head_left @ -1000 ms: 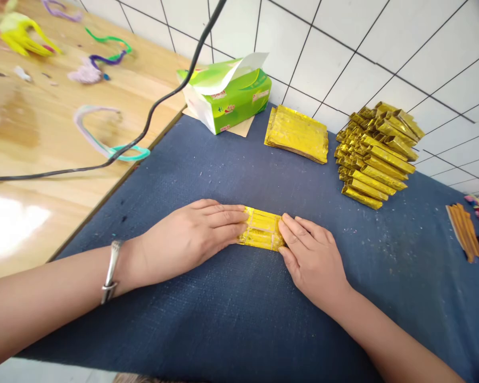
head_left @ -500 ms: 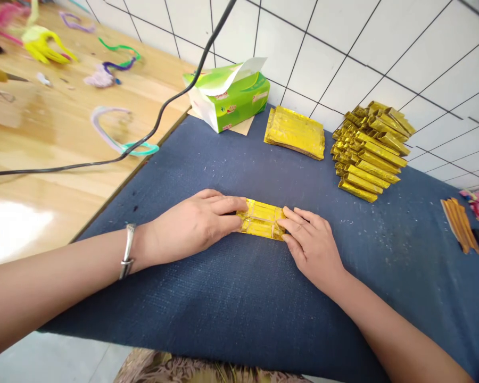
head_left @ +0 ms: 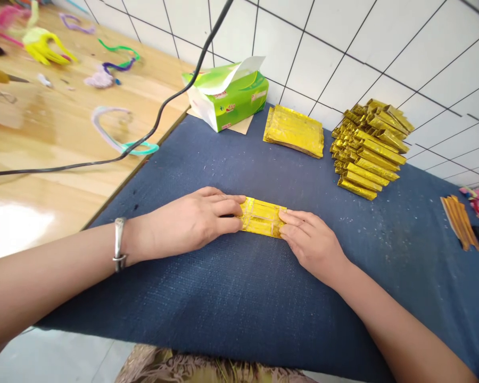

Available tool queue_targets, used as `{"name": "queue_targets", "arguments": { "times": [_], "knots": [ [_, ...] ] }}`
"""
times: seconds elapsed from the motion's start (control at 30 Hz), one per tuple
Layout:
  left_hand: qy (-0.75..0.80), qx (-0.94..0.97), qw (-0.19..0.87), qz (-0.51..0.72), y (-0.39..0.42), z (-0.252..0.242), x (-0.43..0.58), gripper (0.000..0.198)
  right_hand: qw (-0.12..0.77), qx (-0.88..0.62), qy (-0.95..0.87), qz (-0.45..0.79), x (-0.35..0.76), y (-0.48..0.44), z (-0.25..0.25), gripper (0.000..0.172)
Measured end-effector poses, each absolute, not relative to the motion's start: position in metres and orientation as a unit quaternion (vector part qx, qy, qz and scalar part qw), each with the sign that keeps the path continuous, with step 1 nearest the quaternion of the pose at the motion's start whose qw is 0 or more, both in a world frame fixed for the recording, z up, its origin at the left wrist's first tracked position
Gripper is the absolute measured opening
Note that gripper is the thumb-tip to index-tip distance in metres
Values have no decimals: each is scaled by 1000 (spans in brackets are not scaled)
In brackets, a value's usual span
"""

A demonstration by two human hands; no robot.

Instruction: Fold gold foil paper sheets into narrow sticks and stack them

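Note:
A folded gold foil paper (head_left: 262, 217) lies flat on the dark blue cloth between my hands, with crease lines and narrow flaps showing. My left hand (head_left: 199, 219) has its fingertips closed on the paper's left end. At the right end, my right hand (head_left: 313, 242) pinches the paper with thumb and fingers together. The fingertips cover both short ends of the paper.
Behind the hands are a stack of flat gold foil sheets (head_left: 293, 130) and a pile of folded gold foil pieces (head_left: 371, 151). A green tissue pack (head_left: 233, 98) stands farther left, near a black cable (head_left: 159, 114). Brown strips (head_left: 460, 222) lie right.
My right hand's fingers have come closer together on the paper's right end. My left hand and wrist have shifted slightly; the paper stays nearly in place.

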State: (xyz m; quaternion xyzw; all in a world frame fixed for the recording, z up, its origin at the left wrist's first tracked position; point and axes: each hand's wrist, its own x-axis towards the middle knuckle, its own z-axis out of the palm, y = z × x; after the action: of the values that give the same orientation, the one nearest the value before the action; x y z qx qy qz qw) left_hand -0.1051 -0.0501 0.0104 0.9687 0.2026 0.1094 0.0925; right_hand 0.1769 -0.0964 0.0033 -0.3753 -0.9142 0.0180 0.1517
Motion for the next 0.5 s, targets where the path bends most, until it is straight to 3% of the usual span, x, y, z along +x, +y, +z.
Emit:
{"name": "queue_targets", "arguments": {
  "times": [0.5],
  "knots": [
    [173,977,61,110,-56,12,-111,27,117,-299,-943,-87,183,-97,5,16]
  ]
}}
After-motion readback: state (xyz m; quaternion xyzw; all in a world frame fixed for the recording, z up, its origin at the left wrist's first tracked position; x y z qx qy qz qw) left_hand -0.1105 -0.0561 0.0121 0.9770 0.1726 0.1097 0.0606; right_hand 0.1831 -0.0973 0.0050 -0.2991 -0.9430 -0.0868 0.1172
